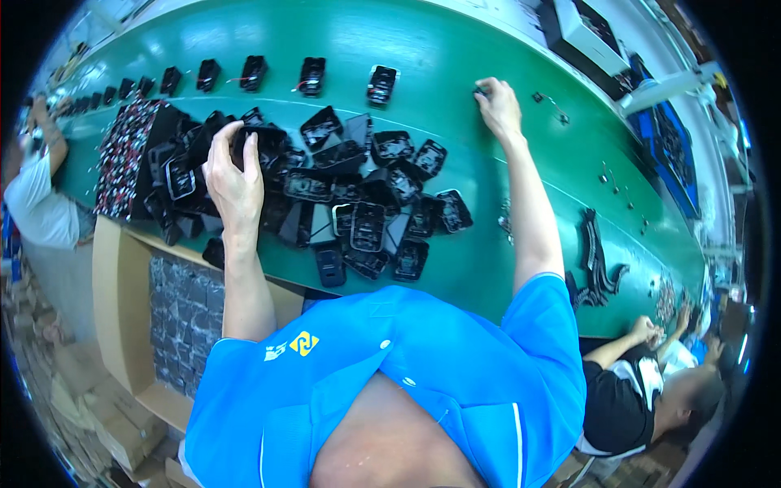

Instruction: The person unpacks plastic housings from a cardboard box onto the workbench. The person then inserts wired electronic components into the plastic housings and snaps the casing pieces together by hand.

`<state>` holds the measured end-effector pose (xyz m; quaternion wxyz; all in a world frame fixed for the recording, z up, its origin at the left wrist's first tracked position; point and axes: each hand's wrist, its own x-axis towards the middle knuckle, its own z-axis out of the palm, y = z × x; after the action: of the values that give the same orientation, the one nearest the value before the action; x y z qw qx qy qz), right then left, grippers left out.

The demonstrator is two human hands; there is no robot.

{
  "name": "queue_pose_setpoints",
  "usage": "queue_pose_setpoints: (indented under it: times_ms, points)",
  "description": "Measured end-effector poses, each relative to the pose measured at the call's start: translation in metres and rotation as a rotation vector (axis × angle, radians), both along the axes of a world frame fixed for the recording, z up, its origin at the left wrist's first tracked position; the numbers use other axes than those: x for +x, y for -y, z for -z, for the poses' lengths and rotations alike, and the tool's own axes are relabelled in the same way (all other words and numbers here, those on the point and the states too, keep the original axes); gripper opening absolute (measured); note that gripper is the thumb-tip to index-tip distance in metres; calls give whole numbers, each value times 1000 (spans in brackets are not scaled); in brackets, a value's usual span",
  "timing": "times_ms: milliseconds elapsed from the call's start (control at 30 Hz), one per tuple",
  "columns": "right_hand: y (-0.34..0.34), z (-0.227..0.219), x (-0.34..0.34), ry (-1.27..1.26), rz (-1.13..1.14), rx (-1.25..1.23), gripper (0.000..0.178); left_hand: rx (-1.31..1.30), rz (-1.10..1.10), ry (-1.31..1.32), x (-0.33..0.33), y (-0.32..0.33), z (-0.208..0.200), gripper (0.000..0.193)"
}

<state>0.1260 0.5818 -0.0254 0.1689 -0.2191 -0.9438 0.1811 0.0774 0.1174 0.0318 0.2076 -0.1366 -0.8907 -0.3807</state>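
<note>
My left hand (233, 180) is raised over the left part of a heap of black plastic housings (370, 187), thumb and fingers closed around the edges of one black housing (264, 137). Out to the right, my right hand (499, 111) is at the far side of the green work table (439, 77). Its thumb and fingertips pinch a small dark part (480, 92), too small to name. Near that hand lie small dark pieces with thin wires (553, 107). Most housings in the heap are open shells, lying at mixed angles and overlapping.
A row of housings (313, 76) with red wires runs along the table's far left. A mass of small red, white and black parts (126, 159) adjoins the heap. A cardboard box (122, 309) of dark pieces stands below left. Black curved strips (596, 256) lie right. Co-workers sit at both ends.
</note>
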Motion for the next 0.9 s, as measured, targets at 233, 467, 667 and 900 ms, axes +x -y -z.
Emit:
queue_pose_setpoints:
  times_ms: [233,467,667,900]
  points:
    - [4,-1,7,-128,-135,-139,16,1656,761,742,6,14,-13,48]
    - [2,13,1,-78,-93,-129,15,2220,895,1229,21,5,-3,41]
    - [41,-20,5,94,134,-105,15,2139,872,1171,27,-3,6,35]
    - [32,-10,14,48,112,-126,17,1987,833,1095,28,-9,5,35]
